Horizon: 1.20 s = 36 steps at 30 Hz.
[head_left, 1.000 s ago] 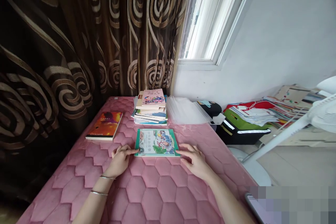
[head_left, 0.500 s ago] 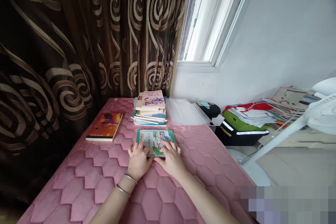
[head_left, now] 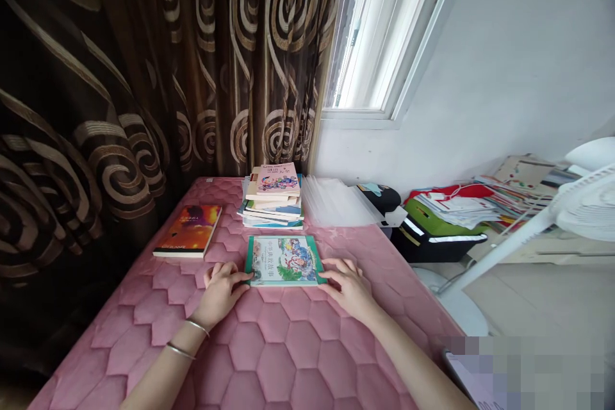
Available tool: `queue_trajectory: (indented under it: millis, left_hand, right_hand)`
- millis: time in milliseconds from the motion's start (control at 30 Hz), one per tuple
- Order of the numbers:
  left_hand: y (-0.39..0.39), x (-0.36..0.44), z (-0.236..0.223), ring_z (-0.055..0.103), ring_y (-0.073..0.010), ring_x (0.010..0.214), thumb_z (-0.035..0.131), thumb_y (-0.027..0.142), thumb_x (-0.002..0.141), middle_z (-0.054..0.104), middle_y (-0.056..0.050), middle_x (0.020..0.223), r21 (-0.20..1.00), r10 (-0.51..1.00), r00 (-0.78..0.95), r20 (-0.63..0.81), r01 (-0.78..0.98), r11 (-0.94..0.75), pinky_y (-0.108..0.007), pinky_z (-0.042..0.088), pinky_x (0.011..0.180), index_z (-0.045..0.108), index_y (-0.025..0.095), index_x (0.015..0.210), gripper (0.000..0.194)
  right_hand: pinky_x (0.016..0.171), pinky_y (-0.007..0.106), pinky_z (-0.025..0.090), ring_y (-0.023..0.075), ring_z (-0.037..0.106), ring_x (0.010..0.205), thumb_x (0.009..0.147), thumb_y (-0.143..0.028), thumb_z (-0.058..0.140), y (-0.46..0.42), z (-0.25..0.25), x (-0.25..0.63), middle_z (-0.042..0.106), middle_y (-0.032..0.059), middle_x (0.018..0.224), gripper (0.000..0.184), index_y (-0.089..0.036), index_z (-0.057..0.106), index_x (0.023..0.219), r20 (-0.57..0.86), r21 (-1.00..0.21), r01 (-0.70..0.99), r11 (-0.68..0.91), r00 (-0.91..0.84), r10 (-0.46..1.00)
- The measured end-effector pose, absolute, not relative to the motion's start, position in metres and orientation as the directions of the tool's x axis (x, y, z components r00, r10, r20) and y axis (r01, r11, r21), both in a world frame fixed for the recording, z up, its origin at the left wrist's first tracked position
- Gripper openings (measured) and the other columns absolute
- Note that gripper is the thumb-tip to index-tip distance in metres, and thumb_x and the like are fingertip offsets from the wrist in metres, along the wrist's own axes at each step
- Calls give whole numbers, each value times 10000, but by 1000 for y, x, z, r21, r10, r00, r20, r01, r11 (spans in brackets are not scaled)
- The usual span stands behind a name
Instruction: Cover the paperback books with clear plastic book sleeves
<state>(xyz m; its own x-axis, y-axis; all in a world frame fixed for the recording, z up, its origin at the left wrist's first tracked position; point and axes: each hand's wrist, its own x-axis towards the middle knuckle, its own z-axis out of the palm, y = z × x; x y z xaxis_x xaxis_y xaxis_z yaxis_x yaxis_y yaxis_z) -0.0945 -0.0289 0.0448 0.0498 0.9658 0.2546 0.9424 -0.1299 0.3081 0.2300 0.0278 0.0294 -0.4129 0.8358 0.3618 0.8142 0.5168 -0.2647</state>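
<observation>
Head view: left hand [head_left: 225, 289] and right hand [head_left: 346, 288] pinch the green-bordered book [head_left: 284, 261] at its eight and four o'clock corners, flat on the pink quilted bed [head_left: 276, 359]; beyond are an orange book [head_left: 188, 232] at ten o'clock and a book stack [head_left: 273, 202] at twelve.

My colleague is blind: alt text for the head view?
A left hand and a right hand touch opposite sides of a green book lying on a pink quilted surface. An orange book lies left of it; behind it, a book stack sits before a brown curtain.
</observation>
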Motion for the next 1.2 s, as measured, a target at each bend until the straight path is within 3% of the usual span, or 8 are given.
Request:
queue_trajectory:
  millis: [267,667,800,900,967,1067,1200]
  left_hand:
    - [-22,-110,42,468,-204,955,564,347,864,569,-1,939,377,976,150,159,904,-201,-428,301,908,656,433,1106,272]
    - [-23,-112,48,468,-200,956,535,277,869,581,-1,955,365,980,165,114,910,-196,-423,303,903,634,434,1142,330]
    - [-29,-97,62,474,-224,978,545,244,851,586,-16,955,230,975,160,157,954,-193,-463,295,921,660,427,1095,327]
    - [-33,-66,73,463,-276,1037,597,254,814,594,-63,995,46,953,177,247,980,-194,-524,270,957,728,304,893,161]
    - [-33,-41,75,474,-285,1026,609,255,813,605,-92,1005,-22,940,216,263,976,-217,-532,285,962,718,237,827,112]
    - [-29,-15,67,501,-254,980,503,137,869,619,-99,987,-88,909,282,308,959,-268,-488,337,943,680,184,897,185]
    - [-24,-10,54,519,-222,911,433,104,905,626,-76,920,-176,873,356,333,933,-314,-446,368,919,644,159,930,219]
  right_hand:
    - [851,404,423,238,489,1109,867,-308,569,32,25,243,591,-5,1243,207,-377,690,1021,352,-307,771,558,-452,819]
    - [900,429,422,236,484,1132,877,-293,525,33,25,248,582,8,1248,249,-368,681,1056,323,-369,732,572,-477,818]
    - [956,449,390,238,480,1154,866,-305,543,41,41,248,563,20,1260,196,-334,709,966,302,-372,701,609,-529,793]
    - [962,450,390,239,499,1137,884,-325,528,59,55,230,583,36,1228,179,-276,699,903,308,-322,709,628,-549,777]
    - [967,417,398,226,509,1134,908,-268,483,76,61,210,604,51,1196,214,-255,671,1010,306,-281,708,648,-573,760]
    - [987,369,393,208,509,1158,918,-206,452,102,62,176,592,57,1234,307,-239,600,1185,221,-264,729,631,-592,775]
    - [982,333,393,203,518,1166,917,-199,459,125,59,147,578,71,1259,316,-229,601,1198,149,-275,768,578,-560,815]
